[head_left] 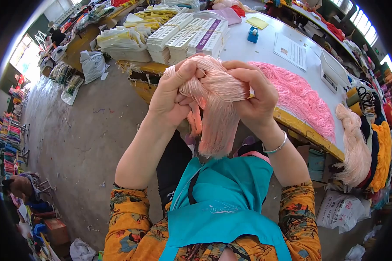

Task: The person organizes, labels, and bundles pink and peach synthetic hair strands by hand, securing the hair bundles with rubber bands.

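Both my hands grip a pale pink skein of thread point(220, 117), held up in front of me over the table's near edge. It is twisted or knotted at the top, and its loose end hangs down between my wrists. My left hand point(178, 89) has its fingers wrapped round the left side of the knot. On the right side, my right hand point(257, 93) pinches the thread between thumb and fingers. Just beyond my right hand, a bright pink heap of thread point(298, 98) lies on the white table point(265, 37).
Stacks of printed cards point(191, 37) and bagged yellow packets point(126, 39) stand at the table's back left. A blue bottle point(252, 34), a printed sheet point(290, 51) and a scale point(331, 74) are farther back. Another pale skein point(353, 143) hangs over the right edge near orange yarn point(381, 156).
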A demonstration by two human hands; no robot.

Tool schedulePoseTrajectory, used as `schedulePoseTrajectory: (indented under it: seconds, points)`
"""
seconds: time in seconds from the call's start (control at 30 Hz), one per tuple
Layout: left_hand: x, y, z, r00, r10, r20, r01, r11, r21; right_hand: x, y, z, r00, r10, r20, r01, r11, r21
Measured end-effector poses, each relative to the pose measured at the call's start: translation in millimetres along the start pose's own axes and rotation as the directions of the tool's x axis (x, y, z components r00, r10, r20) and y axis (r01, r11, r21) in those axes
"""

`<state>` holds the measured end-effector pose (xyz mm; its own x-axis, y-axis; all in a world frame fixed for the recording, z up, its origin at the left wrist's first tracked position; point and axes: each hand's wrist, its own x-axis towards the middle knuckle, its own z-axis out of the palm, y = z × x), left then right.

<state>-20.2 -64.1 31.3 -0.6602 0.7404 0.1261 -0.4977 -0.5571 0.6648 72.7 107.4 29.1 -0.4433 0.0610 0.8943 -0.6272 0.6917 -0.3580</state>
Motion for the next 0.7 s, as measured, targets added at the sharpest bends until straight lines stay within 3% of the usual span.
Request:
schedulePoseTrajectory:
  seconds: [0.07, 0.1, 0.17, 0.23, 0.27, 0.3, 0.37, 0.4, 0.43, 0.5, 0.53, 0.6, 0.63, 0.67, 0.7]
  points:
    - [-1.1, 0.1, -6.2, 0.998, -0.017, 0.061, 0.019, 0.999, -0.036, -5.5, 1.4, 3.0, 0.999, 0.011, -0.037, -0.009, 0.999, 0.054]
    - [-1.8, 2.3, -10.5, 0.992, -0.031, 0.122, 0.04, 0.997, -0.071, -8.0, 2.8, 7.9, 0.993, 0.101, -0.06, -0.086, 0.972, 0.218]
    - [-3.3, 3.1, -11.3, 0.996, -0.01, 0.086, 0.018, 0.996, -0.088, -11.9, 0.1, 8.2, 0.96, 0.276, -0.048, -0.215, 0.835, 0.507]
    - [-3.3, 4.3, -12.4, 0.999, 0.01, 0.053, -0.004, 0.994, -0.108, -13.0, -2.9, 5.0, 0.759, 0.647, 0.067, -0.434, 0.427, 0.794]
    - [-2.9, 6.5, -14.4, 0.997, 0.002, 0.079, 0.003, 0.998, -0.061, -5.2, -9.0, 1.5, 0.716, 0.684, 0.143, -0.423, 0.261, 0.868]
    - [-3.1, 8.3, -17.0, 0.995, -0.011, 0.103, 0.012, 1.0, -0.017, -1.3, -10.2, -0.1, 0.71, 0.689, 0.143, -0.426, 0.26, 0.867]
    - [-2.3, 13.5, -20.4, 0.996, -0.005, 0.094, -0.006, 0.993, 0.12, 6.1, -4.4, 0.8, 0.611, 0.726, 0.314, -0.461, 0.004, 0.888]
    - [-0.2, 17.7, -16.2, 0.996, 0.058, 0.067, -0.071, 0.977, 0.201, 7.3, -2.5, 3.7, 0.577, 0.751, 0.32, -0.467, -0.017, 0.884]
    - [3.3, 23.9, -11.0, 0.991, 0.124, 0.048, -0.132, 0.95, 0.282, 6.9, 4.3, 1.9, 0.569, 0.758, 0.319, -0.467, -0.021, 0.884]
    - [7.3, 44.2, -2.5, 0.983, 0.107, 0.148, -0.161, 0.892, 0.423, 7.3, 13.7, -5.4, 0.741, 0.526, 0.417, -0.656, 0.435, 0.617]
    - [7.0, 51.9, 1.6, 0.976, 0.092, 0.196, -0.177, 0.861, 0.478, 9.3, 11.0, -7.1, 0.808, 0.439, 0.392, -0.581, 0.7, 0.415]
    - [12.0, 55.8, 3.0, 0.972, 0.1, 0.213, -0.212, 0.764, 0.609, 11.4, 12.3, -15.5, 0.886, 0.252, 0.39, -0.354, 0.91, 0.216]
    - [10.7, 57.4, 5.1, 0.972, 0.104, 0.209, -0.219, 0.714, 0.665, 10.8, 15.0, -18.5, 0.893, 0.2, 0.404, -0.279, 0.949, 0.146]
    - [3.7, 46.2, 20.9, 0.966, 0.255, -0.049, -0.158, 0.728, 0.667, 12.9, 12.7, -20.6, 0.9, 0.225, 0.373, -0.343, 0.894, 0.288]
    - [3.9, 49.9, 17.1, 0.987, 0.142, 0.081, -0.162, 0.802, 0.575, 21.4, 6.0, -11.8, 0.895, 0.391, 0.217, -0.446, 0.754, 0.482]
